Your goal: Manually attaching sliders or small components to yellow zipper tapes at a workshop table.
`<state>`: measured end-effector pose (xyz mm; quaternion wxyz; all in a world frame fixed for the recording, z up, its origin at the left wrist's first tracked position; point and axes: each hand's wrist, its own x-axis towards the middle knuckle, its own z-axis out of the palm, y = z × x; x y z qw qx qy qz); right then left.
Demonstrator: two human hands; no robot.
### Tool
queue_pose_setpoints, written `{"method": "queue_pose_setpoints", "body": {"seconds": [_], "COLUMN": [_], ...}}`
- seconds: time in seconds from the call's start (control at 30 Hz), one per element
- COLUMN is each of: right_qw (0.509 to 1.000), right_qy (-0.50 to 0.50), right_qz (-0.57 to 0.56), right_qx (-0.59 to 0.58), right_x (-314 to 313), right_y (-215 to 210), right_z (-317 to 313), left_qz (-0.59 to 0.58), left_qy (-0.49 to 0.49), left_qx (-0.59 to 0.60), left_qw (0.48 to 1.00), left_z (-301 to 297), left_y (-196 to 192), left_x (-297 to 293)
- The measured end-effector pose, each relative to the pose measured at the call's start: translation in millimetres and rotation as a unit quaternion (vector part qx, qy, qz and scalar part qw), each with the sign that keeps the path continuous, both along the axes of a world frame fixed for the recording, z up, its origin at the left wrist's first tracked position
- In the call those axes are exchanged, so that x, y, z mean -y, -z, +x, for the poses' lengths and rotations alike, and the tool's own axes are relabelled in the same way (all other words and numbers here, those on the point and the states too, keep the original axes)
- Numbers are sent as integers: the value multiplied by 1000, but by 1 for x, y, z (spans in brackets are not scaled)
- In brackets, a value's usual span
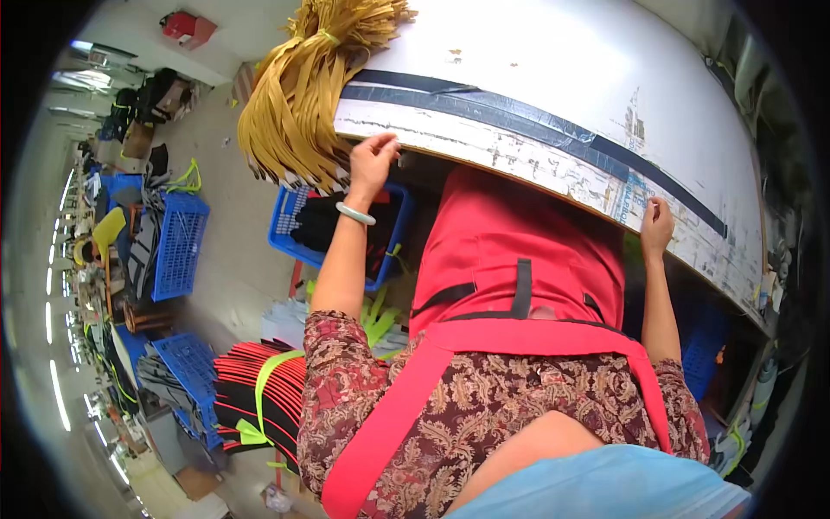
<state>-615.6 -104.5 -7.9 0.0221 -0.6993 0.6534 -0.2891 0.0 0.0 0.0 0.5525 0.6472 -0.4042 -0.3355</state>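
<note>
The straps [290,112] are mustard gold, their tie [328,37] yellow-green. The bench [553,52] is white, mottled grey and brown along its near edge; the tape [519,118] is dark navy. The apron [519,238] is red with black trim, the shirt [501,394] maroon with cream paisley. The bangle [355,214] is pale green, the near basket [281,227] blue. The stack [246,394] is striped red and black, its band [270,372] lime.

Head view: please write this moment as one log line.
left hand: near edge of table, beside yellow strap bundle | right hand: near same edge | blue basket: below table level, holding dark material
</note>
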Motion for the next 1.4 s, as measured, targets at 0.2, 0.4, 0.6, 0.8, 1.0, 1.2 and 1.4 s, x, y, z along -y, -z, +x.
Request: {"method": "queue_pose_setpoints", "body": {"seconds": [0.2,0.4,0.6,0.8,1.0,1.2,1.4], "right_qw": [996,997,995,994,995,997,933], "right_qy": [34,16,43,31,36,-33,-297], "right_qz": [-62,-46,-48,-43,-38,39,156], "right_qx": [-62,-56,-81,-94,-85,65,131], "right_x": [-19,-13,-24,-16,-17,13,22], "right_y": [-9,-1,-8,-8,2,-5,-63], "right_z": [6,15,-1,11,5,16,210], "left_qz": [-31,80,324,109,-28,-233,-10], "left_qy": [-27,-64,-11,-141,-121,-186,-126], "left_qx": [263,632,615,653,302,119,174], "left_qw": [964,768,719,736,945,947,977], "left_z": [72,206,172,198,218,184,120], "left_y": [-55,-61,-63,-69,-136,-180,-187], "left_x": [80,176,245,182,70,-39,-41]}}
